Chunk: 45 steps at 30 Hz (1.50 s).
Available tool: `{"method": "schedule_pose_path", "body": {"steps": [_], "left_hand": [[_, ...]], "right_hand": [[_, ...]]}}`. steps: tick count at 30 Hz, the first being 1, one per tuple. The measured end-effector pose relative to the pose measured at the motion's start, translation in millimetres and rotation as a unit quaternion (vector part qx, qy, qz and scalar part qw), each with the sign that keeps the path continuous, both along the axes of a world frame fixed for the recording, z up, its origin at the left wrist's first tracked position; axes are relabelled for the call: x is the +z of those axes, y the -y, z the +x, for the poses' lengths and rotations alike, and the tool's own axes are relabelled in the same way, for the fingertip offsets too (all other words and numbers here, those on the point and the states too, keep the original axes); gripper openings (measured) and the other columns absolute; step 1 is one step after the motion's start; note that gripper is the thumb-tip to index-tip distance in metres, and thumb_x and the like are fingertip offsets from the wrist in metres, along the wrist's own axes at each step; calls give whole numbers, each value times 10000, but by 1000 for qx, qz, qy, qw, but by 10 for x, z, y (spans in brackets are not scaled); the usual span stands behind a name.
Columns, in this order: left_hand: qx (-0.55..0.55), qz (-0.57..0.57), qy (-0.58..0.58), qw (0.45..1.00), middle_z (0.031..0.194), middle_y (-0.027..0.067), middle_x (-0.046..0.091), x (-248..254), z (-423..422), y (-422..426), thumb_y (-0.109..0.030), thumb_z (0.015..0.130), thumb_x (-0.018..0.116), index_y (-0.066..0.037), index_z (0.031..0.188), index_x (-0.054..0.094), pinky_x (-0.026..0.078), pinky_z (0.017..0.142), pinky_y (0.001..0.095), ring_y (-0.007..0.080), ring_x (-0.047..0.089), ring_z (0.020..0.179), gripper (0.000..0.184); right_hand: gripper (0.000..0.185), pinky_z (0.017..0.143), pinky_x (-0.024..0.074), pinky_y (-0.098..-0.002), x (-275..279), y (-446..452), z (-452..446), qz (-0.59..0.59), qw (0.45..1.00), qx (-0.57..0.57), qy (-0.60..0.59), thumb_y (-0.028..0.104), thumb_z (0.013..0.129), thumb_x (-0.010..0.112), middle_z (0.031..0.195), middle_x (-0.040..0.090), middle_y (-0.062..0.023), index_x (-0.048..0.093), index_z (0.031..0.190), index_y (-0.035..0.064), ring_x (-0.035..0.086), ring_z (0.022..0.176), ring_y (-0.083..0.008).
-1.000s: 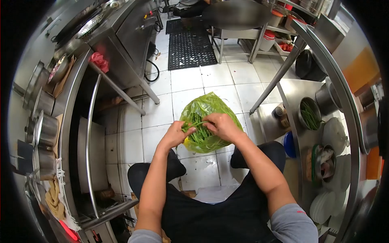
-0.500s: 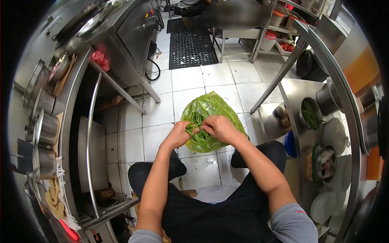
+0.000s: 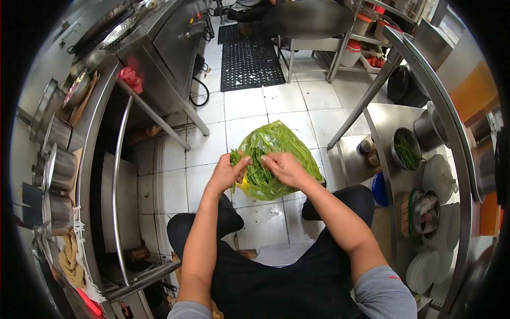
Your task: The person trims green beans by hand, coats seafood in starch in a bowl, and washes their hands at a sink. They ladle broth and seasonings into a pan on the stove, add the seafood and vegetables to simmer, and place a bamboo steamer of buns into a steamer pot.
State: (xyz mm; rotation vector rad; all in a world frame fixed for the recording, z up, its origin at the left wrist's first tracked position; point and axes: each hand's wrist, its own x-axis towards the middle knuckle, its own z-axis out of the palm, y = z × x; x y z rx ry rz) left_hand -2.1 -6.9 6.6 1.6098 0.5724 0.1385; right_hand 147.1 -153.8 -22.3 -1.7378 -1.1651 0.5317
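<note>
A green plastic bag [image 3: 300, 151] stands open on the tiled floor between my knees, full of long thin green beans [image 3: 258, 169]. At the left edge of the bag, my left hand [image 3: 227, 173] is closed around a small bunch of green beans [image 3: 235, 157], their ends sticking out above and below the fingers. Over the bag's right side, my right hand [image 3: 287, 170] is closed with its fingertips pinched at the beans. Whatever sits between those fingertips is too small to make out.
On the right shelf, a metal bowl [image 3: 406, 150] holds more green beans, near stacked plates [image 3: 423, 272] and lids. Metal pots [image 3: 62, 166] line the left counter. Steel table legs [image 3: 353, 123] flank the floor. A black rubber mat [image 3: 252, 64] lies ahead; a person's dark-clothed legs [image 3: 252, 13] show beyond.
My left hand has moved slightly left, away from my right hand, carrying a bunch of green beans. The right hand has shifted a little and the gap between the hands has widened.
</note>
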Motion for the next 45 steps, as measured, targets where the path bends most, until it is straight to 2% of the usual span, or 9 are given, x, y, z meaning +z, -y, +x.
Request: {"method": "schedule_pose_path", "body": {"steps": [6, 14, 18, 27, 30, 32, 34, 39, 45], "left_hand": [[58, -82, 55, 993, 562, -3, 430, -8, 20, -30, -210, 967, 550, 4, 848, 557, 378, 445, 260, 95, 420, 469, 245], [176, -60, 157, 970, 567, 0, 442, -27, 63, -48, -202, 955, 564, 3, 832, 570, 401, 447, 256, 89, 427, 459, 240], [273, -11, 156, 949, 628, 34, 523, -77, 34, -228, -217, 957, 553, -6, 832, 563, 471, 493, 262, 113, 515, 517, 246], [226, -92, 171, 955, 635, 34, 488, -131, 62, -175, -200, 952, 560, -3, 849, 523, 528, 535, 304, 125, 512, 525, 225], [194, -81, 143, 967, 596, 8, 449, -145, 11, -195, -202, 935, 594, -5, 843, 531, 500, 505, 297, 102, 440, 483, 226], [113, -59, 79, 989, 567, -3, 445, -123, 2, -163, -183, 925, 607, -11, 820, 558, 464, 471, 280, 94, 427, 463, 208], [112, -57, 56, 990, 552, -9, 457, -81, 30, -68, -170, 913, 628, -2, 827, 590, 446, 455, 268, 88, 432, 455, 193], [22, -60, -1, 998, 575, -9, 489, -92, 134, 114, -174, 894, 665, 3, 871, 609, 426, 437, 258, 82, 456, 464, 188], [-15, -77, -8, 997, 595, 3, 504, -187, 122, 74, -188, 907, 647, 3, 900, 612, 434, 458, 269, 91, 455, 468, 195]], "right_hand": [[188, 645, 487, -394, -104, 0, -169, 29, 994, 96, 43, 175, 839, 583, 721, 620, -159, 655, 821, 2, 600, 668, -333], [196, 642, 492, -400, -70, -113, -59, 9, 987, -149, -63, 168, 795, 567, 720, 625, -177, 651, 793, -9, 613, 665, -329], [213, 700, 468, -376, -315, -165, -134, 65, 954, -24, 292, 229, 779, 648, 863, 596, -124, 676, 882, 45, 584, 851, -298], [146, 775, 368, -396, -521, -196, -380, -52, 898, 53, 433, 161, 797, 562, 859, 533, -75, 679, 866, 108, 495, 908, -244], [74, 726, 414, -383, -343, -187, -250, 15, 947, 35, 318, 103, 807, 606, 846, 568, -86, 663, 847, 77, 548, 834, -234], [47, 646, 464, -324, -200, -196, -128, 36, 998, -27, -50, 63, 852, 617, 842, 618, -78, 633, 891, 42, 597, 737, -180], [86, 605, 483, -252, -175, -177, 35, 41, 952, -25, -303, 69, 903, 584, 846, 650, -64, 599, 973, 23, 618, 704, -122], [137, 663, 492, -231, -104, -58, 112, 45, 911, -11, -411, 96, 923, 590, 906, 637, -51, 581, 1042, 30, 597, 743, -95], [159, 643, 465, -223, -10, -71, 22, -2, 948, -34, -316, 145, 911, 623, 804, 634, -25, 621, 998, 12, 574, 715, -79]]}}
